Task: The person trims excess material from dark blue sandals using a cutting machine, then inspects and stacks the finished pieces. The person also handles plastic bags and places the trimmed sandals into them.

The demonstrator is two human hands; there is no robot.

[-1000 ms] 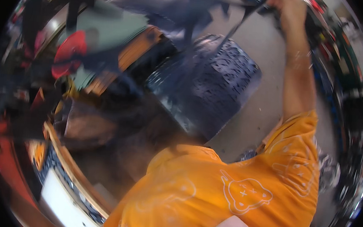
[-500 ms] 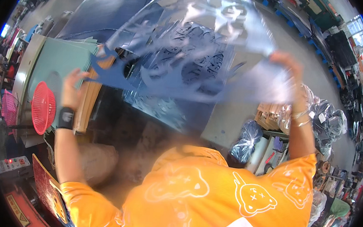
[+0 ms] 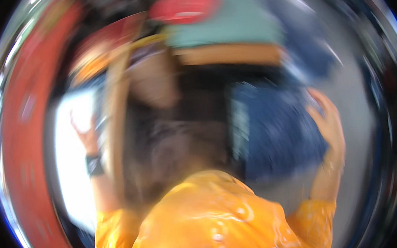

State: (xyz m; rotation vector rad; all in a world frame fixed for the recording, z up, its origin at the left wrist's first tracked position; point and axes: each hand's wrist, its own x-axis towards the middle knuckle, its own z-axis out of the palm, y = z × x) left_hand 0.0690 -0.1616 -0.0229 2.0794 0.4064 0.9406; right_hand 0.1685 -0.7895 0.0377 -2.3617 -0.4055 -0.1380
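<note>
The picture is heavily blurred by motion. My left hand (image 3: 84,132), with a dark wristband below it, is raised at the left with its fingers spread and nothing visible in it, in front of a bright white patch (image 3: 70,160). My right hand (image 3: 328,121) is raised at the right, against the edge of a dark blue perforated basket (image 3: 276,137). Whether it grips the basket is not clear. My orange patterned shirt (image 3: 209,218) fills the lower middle.
A teal surface (image 3: 224,28) with an orange-brown edge (image 3: 227,54) lies at the top. A red round fan (image 3: 184,5) sits beside it. A red band (image 3: 23,124) curves down the left side. Grey floor (image 3: 357,146) shows at the right.
The clear plastic sheet held up over the blue basket is no longer visible. My view has swung sharply. Both hands have dropped lower and wider apart.
</note>
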